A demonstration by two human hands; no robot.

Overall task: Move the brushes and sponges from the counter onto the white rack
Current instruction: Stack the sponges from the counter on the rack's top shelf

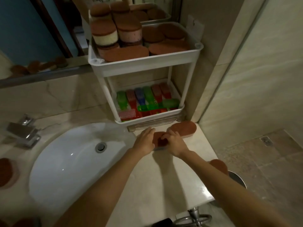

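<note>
A two-tier white rack point(146, 63) stands at the back of the counter. Its top tier holds several brown-topped sponges point(127, 53), some stacked. Its lower tier holds several coloured brushes point(147, 99). In front of the rack a brown sponge point(159, 140) lies on the counter, and both hands close around it: my left hand point(145, 141) on its left side, my right hand point(174, 143) on its right. A second brown sponge point(182, 128) lies just behind my right hand. Another sponge point(218, 166) sits at the counter's right edge, and one more point(6, 172) lies far left.
A white sink basin point(68, 161) with a drain fills the left of the counter, with a chrome tap point(23, 131) behind it. A mirror point(32, 30) backs the counter. The counter's right edge point(209, 153) drops to a tiled floor. A metal fitting point(195, 217) sits at the near edge.
</note>
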